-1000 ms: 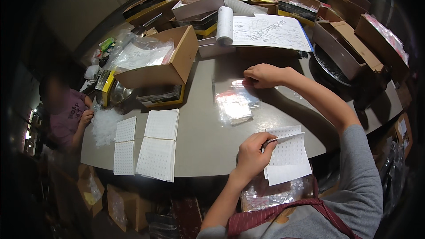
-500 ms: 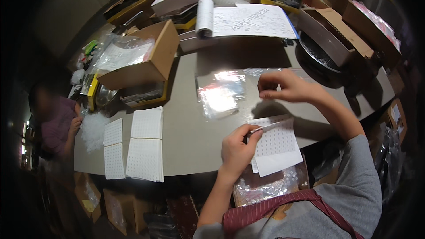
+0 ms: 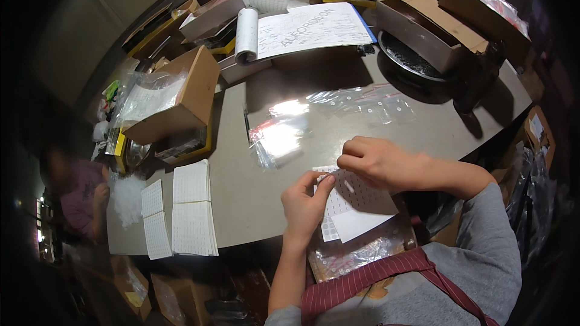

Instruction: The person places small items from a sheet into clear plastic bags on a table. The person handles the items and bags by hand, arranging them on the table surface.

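Note:
My left hand point(image 3: 304, 204) pinches the upper left edge of a sticker sheet point(image 3: 342, 201) with rows of small printed marks, thumb on top. A plain white piece of paper point(image 3: 364, 218) overlaps the sheet's lower part. My right hand point(image 3: 377, 160) hangs over the sheet's upper edge with its fingers curled together; whatever is in them is hidden. Beneath the sheet, by my apron, an open box holds small clear plastic bags point(image 3: 362, 255). Further out on the table lie flat clear bags point(image 3: 386, 108), some with a round white sticker, and a shiny pile of bags point(image 3: 281, 136).
Stacks of printed sheets point(image 3: 192, 217) lie at the left, beside a heap of small clear pieces point(image 3: 128, 199). Cardboard boxes point(image 3: 199, 93), a large pad point(image 3: 314, 29) and a round black pan point(image 3: 411, 66) line the far side. Another person point(image 3: 84, 205) sits at far left.
My right hand has come from above the bags down and toward me to the sheet's upper edge. My left hand keeps its hold on the sheet. The view has shifted a little.

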{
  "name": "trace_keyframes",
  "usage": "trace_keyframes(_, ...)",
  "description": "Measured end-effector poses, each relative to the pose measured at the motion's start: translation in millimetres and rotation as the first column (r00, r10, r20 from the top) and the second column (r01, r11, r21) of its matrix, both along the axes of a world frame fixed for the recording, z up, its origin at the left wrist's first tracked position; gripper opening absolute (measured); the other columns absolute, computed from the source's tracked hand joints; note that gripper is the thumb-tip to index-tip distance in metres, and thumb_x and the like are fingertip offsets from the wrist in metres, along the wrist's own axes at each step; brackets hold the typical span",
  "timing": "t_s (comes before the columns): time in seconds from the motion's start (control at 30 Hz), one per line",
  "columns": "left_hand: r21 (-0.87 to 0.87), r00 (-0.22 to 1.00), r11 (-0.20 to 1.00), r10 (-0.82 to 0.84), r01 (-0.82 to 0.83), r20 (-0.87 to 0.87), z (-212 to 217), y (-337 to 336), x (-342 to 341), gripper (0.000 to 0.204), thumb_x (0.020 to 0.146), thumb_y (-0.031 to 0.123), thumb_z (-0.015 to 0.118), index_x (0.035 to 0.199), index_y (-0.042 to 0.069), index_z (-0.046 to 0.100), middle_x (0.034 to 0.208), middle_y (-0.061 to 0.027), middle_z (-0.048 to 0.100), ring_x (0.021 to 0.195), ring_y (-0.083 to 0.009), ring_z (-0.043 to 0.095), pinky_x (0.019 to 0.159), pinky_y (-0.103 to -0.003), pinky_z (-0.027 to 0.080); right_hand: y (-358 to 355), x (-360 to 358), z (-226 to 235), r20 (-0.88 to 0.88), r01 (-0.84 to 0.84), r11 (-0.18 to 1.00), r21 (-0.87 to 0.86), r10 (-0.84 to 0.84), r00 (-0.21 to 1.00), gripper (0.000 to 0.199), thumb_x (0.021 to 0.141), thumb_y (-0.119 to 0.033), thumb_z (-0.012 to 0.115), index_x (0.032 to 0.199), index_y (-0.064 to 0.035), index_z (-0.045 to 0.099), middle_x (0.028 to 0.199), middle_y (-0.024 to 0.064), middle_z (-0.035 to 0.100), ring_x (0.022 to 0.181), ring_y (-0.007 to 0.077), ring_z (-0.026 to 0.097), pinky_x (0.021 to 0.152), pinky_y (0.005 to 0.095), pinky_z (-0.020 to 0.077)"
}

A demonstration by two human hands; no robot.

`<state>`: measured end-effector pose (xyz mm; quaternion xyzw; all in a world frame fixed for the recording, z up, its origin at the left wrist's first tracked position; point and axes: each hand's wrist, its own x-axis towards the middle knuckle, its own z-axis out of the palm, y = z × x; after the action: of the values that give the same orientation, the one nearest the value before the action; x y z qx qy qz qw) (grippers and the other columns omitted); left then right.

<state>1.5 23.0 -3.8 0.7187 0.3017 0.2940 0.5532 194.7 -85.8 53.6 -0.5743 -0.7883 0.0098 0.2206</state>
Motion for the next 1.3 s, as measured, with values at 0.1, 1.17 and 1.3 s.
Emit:
trace_keyframes(0.1,-0.064,0.999,0.998,0.006,-0.004,0.043,0,-1,1,0.016,0.089,0.01,0.077,0.097,-0.004,0.075,0.077,-0.002,0.071,0.071,-0.0055,0.059,0.064,-0.024,0.049,-8,1,-12,0.031,-0.083,0.996,0.034,0.081,0.996,0.031,0.073,-0.003,0.067,0.103,-0.0045,0.059,0.097,0.0146,0.055,0.092,0.0334,0.06,0.078,0.0428,0.0527)
trace_keyframes(1.17,-0.224,0.983,0.974,0.026,0.016,0.184,4,0,1,0.01,0.089,0.005,0.073,0.095,-0.004,0.072,0.078,0.0055,0.063,0.068,-0.0002,0.05,0.06,-0.017,0.038,5,182,-15,-0.11,0.457,0.851,-0.257,-0.496,0.861,0.018,0.08,-0.006,0.069,0.094,0.0003,0.06,0.088,0.0183,0.068,0.086,0.0364,0.067,0.075,0.0427,0.0515)
trace_keyframes(1.3,-0.215,0.985,0.977,0.043,-0.005,0.169,1,0,1,0.01,0.089,0.005,0.074,0.095,-0.003,0.072,0.077,0.0062,0.062,0.067,0.0,0.049,0.059,-0.017,0.037,1,180,-31,0.098,0.492,0.868,-0.071,-0.485,0.869,0.019,0.08,-0.004,0.067,0.095,-0.0008,0.057,0.086,0.019,0.065,0.088,0.041,0.064,0.076,0.0457,0.0509)
